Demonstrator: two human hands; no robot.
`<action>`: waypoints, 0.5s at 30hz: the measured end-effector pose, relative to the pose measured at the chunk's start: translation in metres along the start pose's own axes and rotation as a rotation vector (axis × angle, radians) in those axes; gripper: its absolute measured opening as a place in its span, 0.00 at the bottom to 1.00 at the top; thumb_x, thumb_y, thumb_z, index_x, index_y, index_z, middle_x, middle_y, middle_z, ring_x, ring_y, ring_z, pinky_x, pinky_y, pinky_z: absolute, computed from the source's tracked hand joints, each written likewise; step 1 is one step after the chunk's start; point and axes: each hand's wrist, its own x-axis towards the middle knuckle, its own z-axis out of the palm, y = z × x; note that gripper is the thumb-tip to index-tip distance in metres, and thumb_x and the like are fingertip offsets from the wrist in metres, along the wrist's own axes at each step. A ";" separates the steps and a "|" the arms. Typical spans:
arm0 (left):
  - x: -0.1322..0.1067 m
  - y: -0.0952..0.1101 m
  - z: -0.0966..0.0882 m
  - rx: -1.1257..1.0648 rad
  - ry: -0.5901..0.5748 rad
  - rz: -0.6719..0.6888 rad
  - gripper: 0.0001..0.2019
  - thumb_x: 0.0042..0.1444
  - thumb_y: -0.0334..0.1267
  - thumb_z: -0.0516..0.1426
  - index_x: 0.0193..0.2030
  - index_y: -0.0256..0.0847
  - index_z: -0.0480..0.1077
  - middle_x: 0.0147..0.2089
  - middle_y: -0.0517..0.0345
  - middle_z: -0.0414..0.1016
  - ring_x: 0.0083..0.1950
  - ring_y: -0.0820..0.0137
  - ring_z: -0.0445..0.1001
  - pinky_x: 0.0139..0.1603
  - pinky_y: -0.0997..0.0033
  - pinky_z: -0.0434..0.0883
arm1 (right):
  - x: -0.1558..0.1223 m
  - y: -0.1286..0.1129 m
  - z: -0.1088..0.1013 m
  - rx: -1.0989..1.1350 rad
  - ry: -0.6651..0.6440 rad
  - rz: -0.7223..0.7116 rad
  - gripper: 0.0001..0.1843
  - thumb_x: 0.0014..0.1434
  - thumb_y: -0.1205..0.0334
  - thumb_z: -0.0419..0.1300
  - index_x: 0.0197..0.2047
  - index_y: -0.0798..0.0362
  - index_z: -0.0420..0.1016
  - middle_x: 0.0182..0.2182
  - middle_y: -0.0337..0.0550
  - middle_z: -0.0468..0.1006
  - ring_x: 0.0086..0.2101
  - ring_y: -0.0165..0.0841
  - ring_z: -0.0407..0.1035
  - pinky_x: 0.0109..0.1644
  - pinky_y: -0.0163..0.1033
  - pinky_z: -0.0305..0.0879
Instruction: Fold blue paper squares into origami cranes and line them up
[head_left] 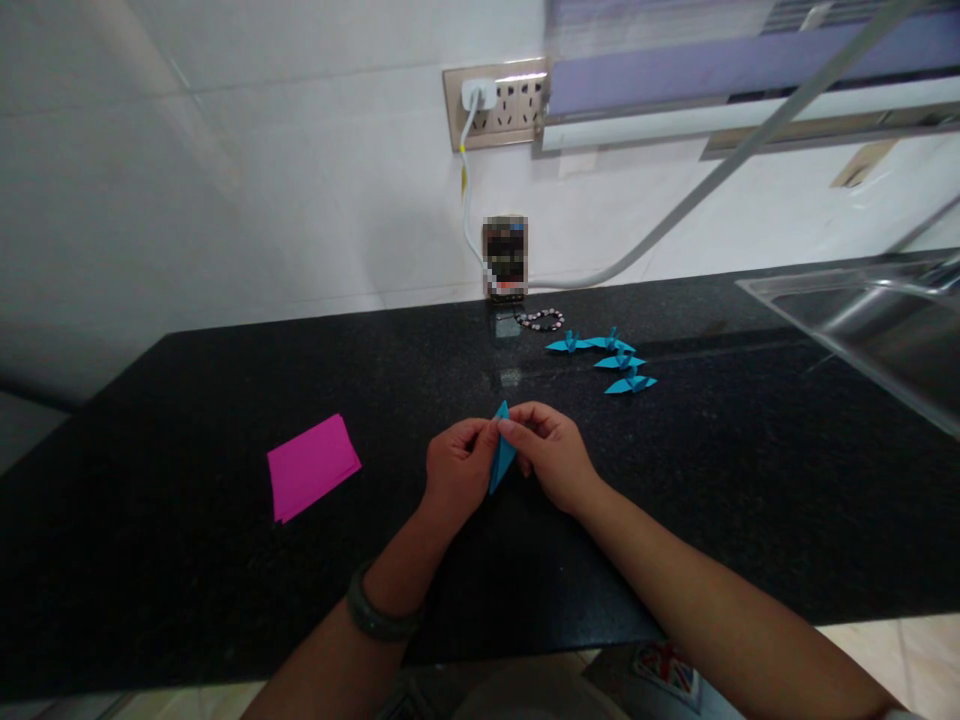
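Observation:
A folded piece of blue origami paper [504, 462], narrow and pointed at both ends, is held upright between my two hands above the dark countertop. My left hand [459, 462] pinches its left side, thumb near the upper part. From the other side my right hand [553, 450] grips it, with the thumb pressed across the front near the top. The fingers behind the paper are partly hidden. Beyond my right hand, several blue folded paper cranes [630, 384] rest on the counter. To the left lies a stack of pink square paper [313, 468].
A phone [507, 258] with a blurred screen leans against the wall, a beaded strap [551, 320] beside it. Its white cable [466, 190] runs up to a wall socket [504, 105]. A grey hose [697, 200] crosses toward the metal sink [862, 320] side. The black countertop [187, 560] ends near my body.

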 end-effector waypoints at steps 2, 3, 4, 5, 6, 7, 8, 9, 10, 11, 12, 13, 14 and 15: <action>0.000 0.001 -0.001 0.026 -0.019 0.025 0.13 0.52 0.44 0.52 0.27 0.38 0.72 0.23 0.60 0.69 0.25 0.74 0.66 0.24 0.77 0.61 | 0.001 0.001 -0.001 0.032 -0.003 0.001 0.14 0.46 0.54 0.61 0.33 0.54 0.67 0.20 0.32 0.66 0.14 0.20 0.54 0.14 0.27 0.49; 0.001 0.001 -0.002 0.035 -0.030 0.041 0.13 0.52 0.44 0.52 0.27 0.38 0.72 0.23 0.60 0.70 0.25 0.74 0.66 0.25 0.77 0.62 | 0.001 0.001 -0.002 0.049 0.002 0.000 0.15 0.46 0.54 0.62 0.34 0.54 0.67 0.21 0.32 0.67 0.14 0.19 0.54 0.13 0.27 0.49; 0.001 0.002 -0.002 0.042 -0.039 0.056 0.13 0.53 0.44 0.52 0.28 0.38 0.72 0.23 0.60 0.70 0.26 0.74 0.66 0.26 0.77 0.62 | 0.001 0.002 -0.002 0.061 0.005 0.000 0.15 0.46 0.54 0.62 0.34 0.53 0.67 0.21 0.32 0.67 0.14 0.19 0.54 0.13 0.27 0.49; 0.001 0.002 -0.003 0.047 -0.047 0.067 0.13 0.53 0.44 0.51 0.28 0.38 0.72 0.24 0.60 0.70 0.26 0.74 0.67 0.26 0.77 0.62 | 0.002 0.002 -0.003 0.065 0.005 0.000 0.15 0.46 0.54 0.62 0.34 0.53 0.67 0.20 0.31 0.66 0.13 0.19 0.53 0.13 0.27 0.49; 0.001 0.002 -0.003 0.052 -0.054 0.076 0.13 0.53 0.43 0.51 0.28 0.38 0.72 0.24 0.60 0.70 0.26 0.74 0.67 0.26 0.77 0.62 | 0.002 0.002 -0.003 0.061 0.002 0.000 0.14 0.46 0.54 0.61 0.33 0.54 0.67 0.19 0.31 0.66 0.13 0.20 0.53 0.14 0.28 0.48; 0.001 0.002 -0.003 0.060 -0.059 0.082 0.13 0.53 0.43 0.51 0.28 0.38 0.72 0.24 0.60 0.70 0.26 0.74 0.67 0.26 0.77 0.62 | 0.002 0.002 -0.004 0.053 -0.002 0.001 0.13 0.46 0.54 0.61 0.31 0.54 0.67 0.17 0.31 0.65 0.13 0.20 0.53 0.14 0.28 0.48; 0.001 0.002 -0.003 0.068 -0.062 0.086 0.13 0.53 0.43 0.51 0.29 0.38 0.72 0.24 0.60 0.70 0.26 0.74 0.67 0.27 0.77 0.62 | 0.002 0.002 -0.004 0.044 -0.004 0.001 0.12 0.47 0.54 0.61 0.29 0.55 0.68 0.15 0.30 0.63 0.13 0.20 0.53 0.14 0.28 0.48; 0.001 0.002 -0.003 0.077 -0.064 0.092 0.13 0.54 0.43 0.51 0.29 0.38 0.72 0.24 0.60 0.70 0.27 0.74 0.67 0.27 0.77 0.62 | 0.003 0.001 -0.004 0.038 -0.002 -0.001 0.12 0.47 0.54 0.61 0.28 0.55 0.68 0.14 0.30 0.63 0.13 0.20 0.53 0.15 0.28 0.47; 0.001 0.002 -0.003 0.085 -0.065 0.099 0.13 0.54 0.43 0.50 0.30 0.38 0.72 0.25 0.60 0.70 0.27 0.74 0.67 0.28 0.77 0.62 | 0.003 0.001 -0.005 0.037 0.003 -0.005 0.12 0.47 0.55 0.61 0.27 0.55 0.68 0.14 0.30 0.63 0.13 0.20 0.53 0.15 0.28 0.47; 0.001 0.002 -0.002 0.092 -0.068 0.106 0.12 0.54 0.42 0.50 0.31 0.38 0.71 0.26 0.60 0.70 0.27 0.74 0.67 0.28 0.77 0.62 | 0.003 0.001 -0.005 0.037 0.010 -0.009 0.12 0.47 0.55 0.61 0.27 0.55 0.68 0.14 0.30 0.63 0.13 0.20 0.53 0.15 0.28 0.48; 0.001 0.002 -0.002 0.096 -0.071 0.113 0.12 0.54 0.42 0.50 0.31 0.38 0.71 0.26 0.60 0.70 0.28 0.74 0.67 0.29 0.77 0.63 | 0.003 0.001 -0.005 0.037 0.014 -0.012 0.11 0.47 0.55 0.60 0.27 0.55 0.68 0.14 0.30 0.63 0.14 0.20 0.53 0.15 0.28 0.48; 0.000 0.002 -0.002 0.097 -0.076 0.119 0.12 0.55 0.42 0.50 0.31 0.38 0.71 0.27 0.60 0.70 0.28 0.74 0.67 0.30 0.77 0.63 | 0.004 0.000 -0.005 0.034 0.017 -0.017 0.11 0.47 0.55 0.60 0.27 0.55 0.68 0.14 0.31 0.63 0.14 0.20 0.53 0.15 0.28 0.48; 0.000 0.002 -0.001 0.095 -0.084 0.122 0.12 0.55 0.42 0.49 0.32 0.38 0.70 0.27 0.60 0.70 0.28 0.74 0.67 0.30 0.77 0.63 | 0.004 0.001 -0.005 0.028 0.022 -0.021 0.11 0.48 0.55 0.60 0.27 0.55 0.68 0.14 0.31 0.63 0.14 0.21 0.53 0.16 0.29 0.48; 0.000 0.001 -0.001 0.091 -0.091 0.124 0.12 0.55 0.42 0.49 0.32 0.38 0.70 0.27 0.59 0.70 0.29 0.74 0.67 0.31 0.76 0.63 | 0.005 0.001 -0.005 0.021 0.026 -0.023 0.11 0.48 0.55 0.60 0.27 0.56 0.68 0.14 0.31 0.62 0.14 0.21 0.54 0.16 0.29 0.49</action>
